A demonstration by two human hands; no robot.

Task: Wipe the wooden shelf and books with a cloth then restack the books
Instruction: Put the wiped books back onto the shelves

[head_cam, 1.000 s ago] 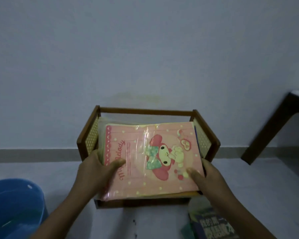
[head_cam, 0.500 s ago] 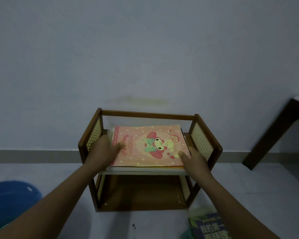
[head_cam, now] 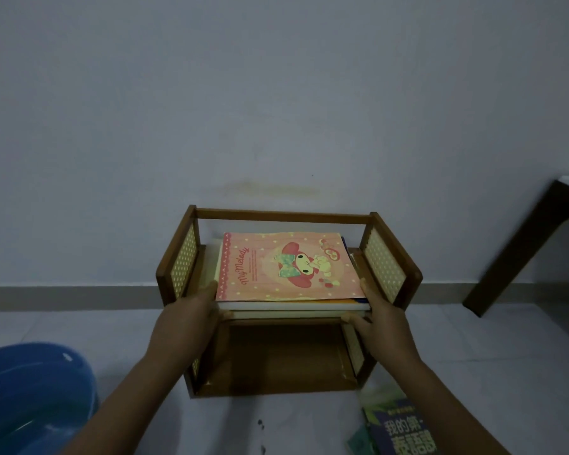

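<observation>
Both arms reached forward: the left hand (head_cam: 188, 318) and right hand (head_cam: 383, 315) clasped the front corners of the stack of books (head_cam: 289, 284), which lay on the wooden shelf's (head_cam: 388, 257) upper tier. A blue basin (head_cam: 30, 399) and a dark book (head_cam: 404, 431) lay cropped nearby.

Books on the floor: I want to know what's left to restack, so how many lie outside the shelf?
1 clearly: a dark book on the floor at the shelf's front right corner. Green and pale edges beside and under it may be more.
</observation>
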